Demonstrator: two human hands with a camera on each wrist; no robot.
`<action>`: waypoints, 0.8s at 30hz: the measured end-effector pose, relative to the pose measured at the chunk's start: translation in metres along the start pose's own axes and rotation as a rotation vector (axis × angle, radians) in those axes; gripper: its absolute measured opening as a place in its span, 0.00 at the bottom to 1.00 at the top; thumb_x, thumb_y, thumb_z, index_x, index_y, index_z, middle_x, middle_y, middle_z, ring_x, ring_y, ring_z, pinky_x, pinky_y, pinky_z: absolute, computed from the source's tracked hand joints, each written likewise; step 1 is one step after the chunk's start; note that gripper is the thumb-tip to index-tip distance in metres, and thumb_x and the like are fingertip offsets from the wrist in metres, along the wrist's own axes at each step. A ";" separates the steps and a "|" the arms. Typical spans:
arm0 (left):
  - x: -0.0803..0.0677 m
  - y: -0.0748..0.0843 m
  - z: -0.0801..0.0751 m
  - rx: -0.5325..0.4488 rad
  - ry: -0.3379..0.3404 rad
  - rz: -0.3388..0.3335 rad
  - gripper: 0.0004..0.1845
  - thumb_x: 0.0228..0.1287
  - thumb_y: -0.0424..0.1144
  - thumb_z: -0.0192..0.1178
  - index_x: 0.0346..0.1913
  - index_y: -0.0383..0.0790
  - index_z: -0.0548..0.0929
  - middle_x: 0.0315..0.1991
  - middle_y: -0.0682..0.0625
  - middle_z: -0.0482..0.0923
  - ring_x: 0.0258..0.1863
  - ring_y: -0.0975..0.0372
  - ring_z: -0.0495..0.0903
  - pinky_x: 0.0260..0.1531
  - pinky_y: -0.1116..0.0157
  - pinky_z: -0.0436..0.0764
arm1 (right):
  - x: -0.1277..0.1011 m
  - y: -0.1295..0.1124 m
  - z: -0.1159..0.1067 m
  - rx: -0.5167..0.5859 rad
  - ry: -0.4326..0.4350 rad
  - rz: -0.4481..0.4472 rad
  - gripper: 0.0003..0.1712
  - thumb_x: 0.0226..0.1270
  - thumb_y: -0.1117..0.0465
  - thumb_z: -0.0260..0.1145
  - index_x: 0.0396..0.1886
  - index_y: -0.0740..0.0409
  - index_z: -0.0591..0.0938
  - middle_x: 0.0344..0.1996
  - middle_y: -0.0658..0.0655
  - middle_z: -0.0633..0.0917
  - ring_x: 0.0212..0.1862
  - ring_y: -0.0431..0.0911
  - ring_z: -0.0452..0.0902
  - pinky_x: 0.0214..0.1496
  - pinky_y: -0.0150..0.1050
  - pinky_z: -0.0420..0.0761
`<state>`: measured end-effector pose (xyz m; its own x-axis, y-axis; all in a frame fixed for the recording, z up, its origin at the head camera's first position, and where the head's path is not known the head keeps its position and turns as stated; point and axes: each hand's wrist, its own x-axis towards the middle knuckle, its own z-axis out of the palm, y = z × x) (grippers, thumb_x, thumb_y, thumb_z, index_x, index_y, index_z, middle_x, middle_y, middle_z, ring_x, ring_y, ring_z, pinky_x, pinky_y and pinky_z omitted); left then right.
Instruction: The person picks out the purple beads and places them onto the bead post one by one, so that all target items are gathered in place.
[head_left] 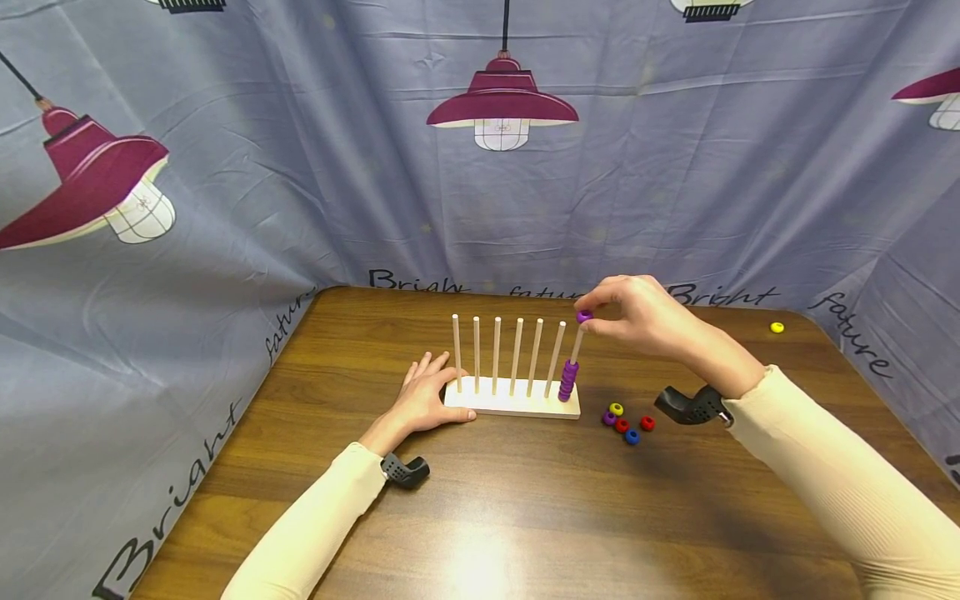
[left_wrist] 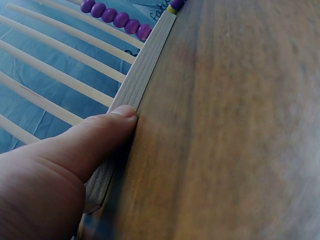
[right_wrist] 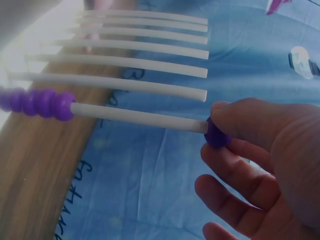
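Right wrist view shows it closest: a purple bead [right_wrist: 216, 135] sits pinched between the thumb and forefinger of the right hand [right_wrist: 265, 165], pressed against the tip of the end peg [right_wrist: 140, 116], while the remaining fingers [right_wrist: 225, 192] curl loosely below with nothing in them. Lower on that same peg is a stack of purple beads [right_wrist: 37, 101], which from the head view rests down near the base on the rightmost peg. From the head view the held bead [head_left: 583, 317] is right at the top of the rightmost of 7 upright pegs, with the right hand [head_left: 645, 317] raised over it. The pegs stand in a pale wooden base [head_left: 517, 404] on a brown wooden table [head_left: 487, 517].

The left hand [head_left: 427, 400] lies flat on the table at the left end of the base, fingers straight and relaxed, gripping nothing; the left wrist view shows its thumb [left_wrist: 95, 142] pressed along the base's edge [left_wrist: 142, 75].

Just right of the base lie 5 loose beads [head_left: 626, 421] in yellow, purple, red and blue. A single yellow bead [head_left: 777, 327] lies well apart near the far right corner. A grey-blue curtain printed with maroon lamps [head_left: 501, 104] hangs behind the table.
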<state>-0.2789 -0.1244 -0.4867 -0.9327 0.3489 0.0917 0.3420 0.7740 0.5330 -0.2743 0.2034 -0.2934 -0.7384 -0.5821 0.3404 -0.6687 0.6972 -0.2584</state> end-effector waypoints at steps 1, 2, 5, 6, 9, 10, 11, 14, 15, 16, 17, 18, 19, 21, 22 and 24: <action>0.000 0.000 0.000 -0.001 0.000 0.000 0.35 0.44 0.60 0.73 0.58 0.53 0.79 0.75 0.39 0.57 0.77 0.41 0.46 0.75 0.44 0.41 | 0.000 0.000 0.000 0.001 -0.002 0.001 0.10 0.55 0.65 0.73 0.38 0.55 0.89 0.35 0.50 0.88 0.39 0.48 0.83 0.39 0.43 0.80; 0.000 0.000 0.000 -0.003 0.001 -0.001 0.35 0.44 0.60 0.73 0.58 0.53 0.79 0.75 0.39 0.57 0.77 0.41 0.46 0.75 0.44 0.41 | 0.000 0.001 0.000 0.001 -0.004 0.001 0.10 0.55 0.65 0.73 0.38 0.55 0.89 0.35 0.50 0.88 0.39 0.48 0.84 0.39 0.43 0.80; 0.000 0.001 0.000 -0.003 0.001 -0.003 0.35 0.44 0.60 0.73 0.58 0.52 0.79 0.75 0.39 0.57 0.77 0.41 0.46 0.75 0.44 0.41 | 0.001 0.001 0.001 0.002 -0.009 0.004 0.10 0.55 0.65 0.73 0.39 0.56 0.88 0.35 0.51 0.88 0.39 0.49 0.84 0.40 0.46 0.81; 0.000 0.001 -0.001 -0.003 0.001 -0.004 0.35 0.44 0.60 0.73 0.58 0.52 0.79 0.75 0.39 0.57 0.77 0.41 0.46 0.75 0.44 0.41 | 0.001 0.001 0.001 0.003 -0.010 0.004 0.10 0.55 0.65 0.73 0.39 0.56 0.88 0.35 0.51 0.88 0.39 0.50 0.84 0.40 0.47 0.81; 0.000 0.002 -0.001 -0.002 0.000 -0.006 0.35 0.44 0.59 0.73 0.58 0.52 0.79 0.75 0.39 0.57 0.77 0.41 0.46 0.75 0.44 0.41 | 0.000 0.002 0.001 0.001 -0.015 0.007 0.10 0.55 0.65 0.73 0.39 0.56 0.88 0.35 0.51 0.88 0.39 0.50 0.84 0.40 0.48 0.81; 0.000 0.002 -0.001 0.000 0.001 -0.007 0.35 0.44 0.59 0.73 0.58 0.52 0.79 0.75 0.39 0.58 0.77 0.41 0.46 0.75 0.44 0.41 | 0.000 0.002 0.001 0.001 -0.015 0.007 0.10 0.55 0.65 0.72 0.39 0.55 0.88 0.35 0.51 0.88 0.40 0.50 0.84 0.41 0.48 0.81; 0.000 0.002 -0.001 0.002 0.001 -0.008 0.35 0.44 0.59 0.73 0.58 0.52 0.79 0.75 0.39 0.58 0.77 0.41 0.46 0.75 0.44 0.42 | 0.000 0.002 0.001 -0.001 -0.015 0.009 0.10 0.55 0.64 0.73 0.39 0.55 0.88 0.36 0.52 0.88 0.40 0.50 0.84 0.41 0.48 0.81; 0.000 0.002 -0.001 0.006 0.000 -0.009 0.35 0.44 0.60 0.73 0.58 0.53 0.79 0.75 0.39 0.58 0.77 0.41 0.46 0.76 0.44 0.42 | -0.001 0.003 0.001 -0.006 -0.006 0.017 0.10 0.56 0.63 0.73 0.39 0.55 0.88 0.37 0.52 0.89 0.42 0.50 0.85 0.44 0.48 0.82; 0.000 0.002 -0.001 0.007 -0.001 -0.009 0.35 0.44 0.60 0.73 0.58 0.53 0.79 0.75 0.39 0.58 0.77 0.42 0.46 0.76 0.44 0.42 | -0.001 0.003 0.001 -0.006 -0.002 0.020 0.10 0.56 0.63 0.73 0.39 0.55 0.88 0.37 0.53 0.89 0.43 0.50 0.85 0.44 0.48 0.82; 0.000 0.002 -0.001 0.006 -0.004 -0.010 0.35 0.44 0.60 0.73 0.58 0.53 0.79 0.75 0.39 0.57 0.77 0.42 0.46 0.76 0.45 0.41 | -0.002 0.003 0.001 -0.008 0.002 0.025 0.10 0.56 0.62 0.73 0.39 0.55 0.88 0.38 0.52 0.89 0.44 0.50 0.85 0.45 0.48 0.82; 0.000 0.002 -0.001 0.006 -0.004 -0.010 0.35 0.44 0.60 0.73 0.58 0.53 0.79 0.75 0.39 0.57 0.77 0.42 0.46 0.76 0.45 0.41 | -0.002 0.003 0.001 -0.009 0.006 0.031 0.10 0.55 0.62 0.73 0.39 0.55 0.88 0.38 0.52 0.89 0.44 0.50 0.85 0.45 0.48 0.82; 0.000 0.002 -0.001 0.005 -0.005 -0.010 0.35 0.44 0.60 0.73 0.58 0.53 0.79 0.75 0.39 0.57 0.77 0.42 0.46 0.76 0.45 0.41 | -0.003 0.003 0.000 -0.006 0.009 0.036 0.10 0.56 0.62 0.73 0.39 0.55 0.89 0.38 0.52 0.89 0.44 0.50 0.84 0.46 0.48 0.82; 0.000 0.002 -0.001 0.005 -0.006 -0.010 0.35 0.44 0.60 0.73 0.58 0.53 0.79 0.75 0.39 0.57 0.77 0.42 0.46 0.76 0.44 0.41 | -0.003 0.003 0.000 -0.004 0.010 0.041 0.10 0.56 0.62 0.73 0.39 0.55 0.89 0.38 0.52 0.89 0.45 0.50 0.84 0.46 0.48 0.82; 0.000 0.001 -0.001 0.005 -0.005 -0.010 0.35 0.45 0.60 0.73 0.57 0.53 0.79 0.75 0.39 0.57 0.77 0.41 0.46 0.76 0.44 0.41 | -0.004 0.004 -0.001 -0.001 0.008 0.047 0.11 0.56 0.63 0.73 0.40 0.55 0.88 0.38 0.52 0.89 0.45 0.51 0.84 0.46 0.48 0.81; 0.000 0.001 -0.001 0.006 -0.005 -0.010 0.35 0.45 0.60 0.73 0.58 0.53 0.79 0.75 0.39 0.57 0.77 0.41 0.46 0.76 0.44 0.41 | -0.004 0.004 -0.001 0.001 0.007 0.050 0.11 0.56 0.63 0.73 0.40 0.55 0.88 0.38 0.53 0.89 0.45 0.51 0.84 0.46 0.49 0.81; -0.001 0.001 -0.001 0.009 -0.005 -0.011 0.35 0.45 0.60 0.73 0.57 0.53 0.79 0.75 0.39 0.57 0.77 0.41 0.46 0.75 0.44 0.41 | -0.005 0.004 -0.001 0.004 0.005 0.054 0.11 0.56 0.63 0.73 0.40 0.55 0.88 0.38 0.53 0.89 0.46 0.51 0.84 0.46 0.49 0.81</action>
<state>-0.2782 -0.1243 -0.4856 -0.9357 0.3430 0.0821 0.3330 0.7823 0.5265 -0.2733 0.2097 -0.2950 -0.7731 -0.5413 0.3305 -0.6280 0.7261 -0.2800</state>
